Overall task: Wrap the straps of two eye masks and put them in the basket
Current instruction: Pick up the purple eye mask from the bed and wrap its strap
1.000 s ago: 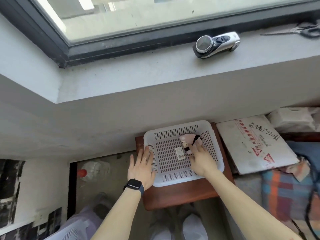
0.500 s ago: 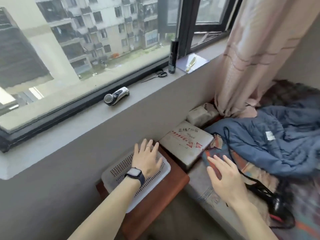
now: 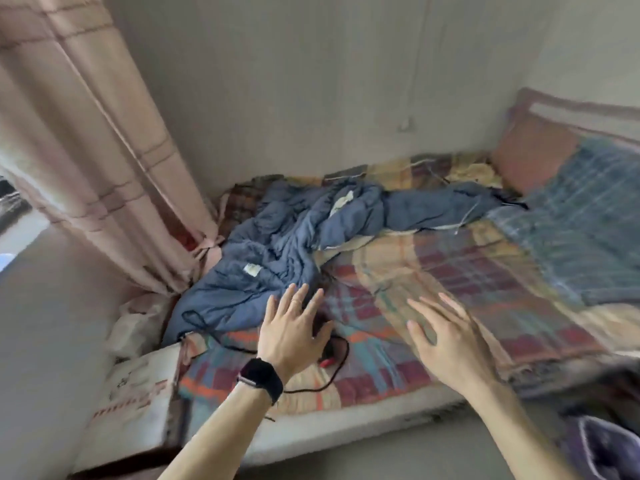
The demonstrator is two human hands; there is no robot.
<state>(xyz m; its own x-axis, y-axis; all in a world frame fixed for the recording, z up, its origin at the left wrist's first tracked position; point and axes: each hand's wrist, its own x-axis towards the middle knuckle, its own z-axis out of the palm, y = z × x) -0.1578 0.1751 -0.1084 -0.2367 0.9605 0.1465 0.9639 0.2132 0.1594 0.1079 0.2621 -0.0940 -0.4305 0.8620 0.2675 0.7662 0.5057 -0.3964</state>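
Head view, near to far. Both forearms are reaching forward over the near edge of the bed (image 3: pixel 363 407). The left hand (image 3: pixel 289 332), with a dark watch (image 3: pixel 260 380) on its wrist, is hovering with fingers (image 3: pixel 313 303) spread and released, grasping nothing; a ring is showing on one finger. The right hand (image 3: pixel 450 341) is likewise hovering just to its right, fingers splayed and empty, blurred by motion. Under and just beyond the left hand, a dark object with a red part (image 3: pixel 327 360) is lying on the plaid blanket (image 3: pixel 467 271), and a thin black cord (image 3: pixel 332 375) is looping around it; whether this is an eye mask cannot be told, and no basket is showing in this view. At the left, a white printed box (image 3: pixel 135 403) is sitting against the bed's end. Farther back, a crumpled blue quilt (image 3: pixel 277 244) is lying across the blanket, reaching toward the wall. A pink curtain (image 3: pixel 97 150) is hanging at the far left, and a pillow (image 3: pixel 530 150) is resting at the far right corner.
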